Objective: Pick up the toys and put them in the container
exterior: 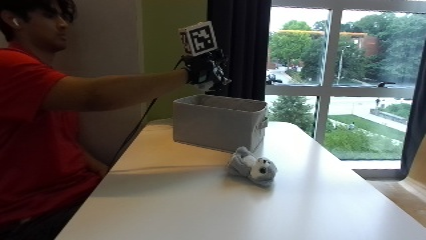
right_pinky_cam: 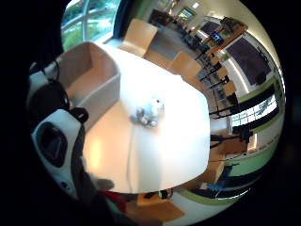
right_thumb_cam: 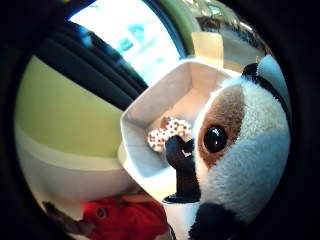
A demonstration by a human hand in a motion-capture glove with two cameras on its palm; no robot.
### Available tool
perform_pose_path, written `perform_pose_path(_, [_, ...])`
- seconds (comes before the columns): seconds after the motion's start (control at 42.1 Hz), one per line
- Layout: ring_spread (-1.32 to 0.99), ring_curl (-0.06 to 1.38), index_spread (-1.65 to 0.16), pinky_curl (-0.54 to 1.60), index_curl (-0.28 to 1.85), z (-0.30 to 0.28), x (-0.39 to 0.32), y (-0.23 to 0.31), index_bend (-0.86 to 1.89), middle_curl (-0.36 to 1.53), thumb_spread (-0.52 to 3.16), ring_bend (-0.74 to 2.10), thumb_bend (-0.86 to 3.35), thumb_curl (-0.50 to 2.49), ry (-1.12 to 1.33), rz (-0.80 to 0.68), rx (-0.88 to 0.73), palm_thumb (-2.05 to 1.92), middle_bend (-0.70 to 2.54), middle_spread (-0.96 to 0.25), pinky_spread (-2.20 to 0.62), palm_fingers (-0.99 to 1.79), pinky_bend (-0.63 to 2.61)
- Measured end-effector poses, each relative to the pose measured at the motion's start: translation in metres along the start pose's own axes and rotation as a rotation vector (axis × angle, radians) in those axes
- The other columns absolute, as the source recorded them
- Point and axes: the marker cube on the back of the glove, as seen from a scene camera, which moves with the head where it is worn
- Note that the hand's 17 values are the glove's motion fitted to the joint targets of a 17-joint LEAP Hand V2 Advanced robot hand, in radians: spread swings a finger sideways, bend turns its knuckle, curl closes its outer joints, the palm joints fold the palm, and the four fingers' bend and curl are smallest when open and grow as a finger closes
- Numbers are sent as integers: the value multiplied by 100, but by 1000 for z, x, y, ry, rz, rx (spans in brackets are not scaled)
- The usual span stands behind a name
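**A toy held high over the box**

The big white counter (exterior: 200, 200) has a grey box (exterior: 219, 122) near its far end, by the window. The person reaches out an arm so the grip (exterior: 203, 70), in its black glove, is up above the box. The grip is closed around a soft toy (right_thumb_cam: 245, 150) with a white, brown and black face and a shiny dark eye. Down inside the box lies a small spotted toy (right_thumb_cam: 167, 132). A little grey toy (exterior: 253, 169) lies on the counter just beside the box, not touching the grip.
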Motion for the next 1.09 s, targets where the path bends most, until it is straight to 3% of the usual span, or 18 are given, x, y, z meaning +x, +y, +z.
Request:
perform_pose_path(0.546, [-40,51,-30,45,88,43,-100,-59,66,63,41,113,-2,93,-86,-65,-108,42,98,-29,-42,113,102])
perform_pose_path(0.665, [-39,49,-32,43,89,47,-109,-54,57,60,50,110,-2,93,-81,-72,-146,38,85,-32,-42,87,98])
perform_pose_path(0.76, [-37,48,-33,46,89,46,-110,-47,46,57,66,102,-4,90,-67,-89,-205,30,76,-31,-32,51,102])
perform_pose_path(0.783, [-31,45,-34,49,86,44,-110,-45,43,51,73,90,-13,85,-66,-94,-216,13,54,-27,-27,18,112])
perform_pose_path(0.855, [-20,43,-34,54,80,39,-106,-41,24,47,85,70,-12,76,-74,-97,-228,2,36,-18,-17,-27,136])
perform_pose_path(0.95, [-11,31,-36,50,66,32,-96,-35,12,39,93,50,-9,67,-83,-78,-228,-6,19,-10,-8,-26,142])
perform_pose_path(1.092, [-3,25,-35,47,57,24,-63,-15,14,34,99,38,-9,56,-57,-48,-237,-10,12,-5,1,-21,139])
